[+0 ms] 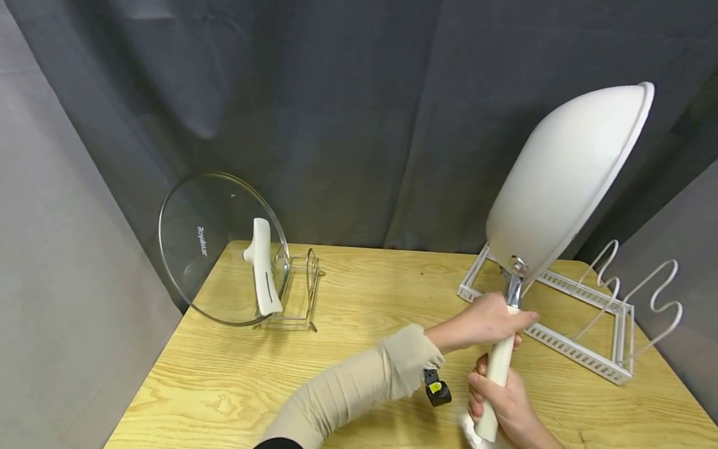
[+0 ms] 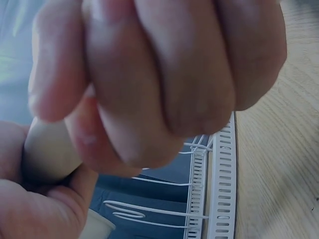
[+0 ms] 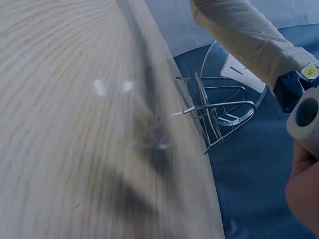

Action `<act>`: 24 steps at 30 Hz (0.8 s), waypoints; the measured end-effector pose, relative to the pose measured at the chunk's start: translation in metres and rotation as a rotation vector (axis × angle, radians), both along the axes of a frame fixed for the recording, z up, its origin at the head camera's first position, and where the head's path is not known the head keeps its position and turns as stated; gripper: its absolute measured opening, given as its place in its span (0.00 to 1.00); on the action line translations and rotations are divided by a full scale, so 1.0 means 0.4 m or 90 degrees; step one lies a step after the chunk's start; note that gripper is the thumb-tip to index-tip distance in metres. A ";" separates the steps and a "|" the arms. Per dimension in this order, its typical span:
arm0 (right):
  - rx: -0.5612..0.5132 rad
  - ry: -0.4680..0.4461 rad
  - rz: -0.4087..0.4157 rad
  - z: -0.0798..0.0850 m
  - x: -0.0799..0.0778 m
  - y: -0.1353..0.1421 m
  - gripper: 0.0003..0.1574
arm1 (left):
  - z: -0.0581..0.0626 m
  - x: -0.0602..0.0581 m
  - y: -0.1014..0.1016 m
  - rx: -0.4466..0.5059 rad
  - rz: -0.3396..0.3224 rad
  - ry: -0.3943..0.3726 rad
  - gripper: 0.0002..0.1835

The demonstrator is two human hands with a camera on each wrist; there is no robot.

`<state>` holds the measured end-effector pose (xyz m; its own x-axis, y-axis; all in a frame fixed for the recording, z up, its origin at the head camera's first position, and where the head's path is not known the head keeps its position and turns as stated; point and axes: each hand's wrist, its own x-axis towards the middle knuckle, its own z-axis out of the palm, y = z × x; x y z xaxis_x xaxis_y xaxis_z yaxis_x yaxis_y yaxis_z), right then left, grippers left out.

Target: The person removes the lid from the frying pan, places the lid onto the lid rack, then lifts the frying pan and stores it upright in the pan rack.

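Note:
A white wok (image 1: 561,168) is held up on the right, tilted on edge with its outer side showing in the head view. My left hand (image 1: 488,321) grips its pale handle (image 1: 499,362) at the upper end, close to the metal neck. Below it my right hand (image 1: 505,396) holds the same handle near its lower end. In the left wrist view the curled fingers (image 2: 164,74) of the left hand fill the top. The handle's hollow end (image 3: 305,112) shows in the right wrist view. Part of a white rack (image 1: 578,355) is hidden behind the wok; whether they touch I cannot tell.
On the left, a glass lid (image 1: 224,274) with a white handle stands upright in a wire stand (image 1: 311,293). Both racks are on a wooden table (image 1: 364,293). White wire loops (image 1: 667,305) rise from the right rack. A dark curtain (image 1: 336,125) hangs behind.

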<state>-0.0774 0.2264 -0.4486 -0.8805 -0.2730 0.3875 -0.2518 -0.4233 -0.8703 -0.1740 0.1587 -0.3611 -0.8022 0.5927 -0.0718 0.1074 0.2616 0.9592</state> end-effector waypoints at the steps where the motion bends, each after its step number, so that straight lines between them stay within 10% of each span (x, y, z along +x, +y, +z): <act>1: -0.005 0.002 0.007 -0.001 0.002 0.001 0.22 | -0.001 0.001 0.002 -0.004 0.000 -0.001 0.18; 24: -0.065 -0.047 0.084 -0.033 0.038 0.013 0.21 | -0.062 0.020 0.027 -0.015 -0.007 -0.036 0.20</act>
<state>-0.0623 0.2315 -0.4616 -0.8666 -0.3507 0.3550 -0.1256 -0.5351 -0.8354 -0.1659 0.1695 -0.3861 -0.7895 0.5994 -0.1316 0.0560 0.2839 0.9572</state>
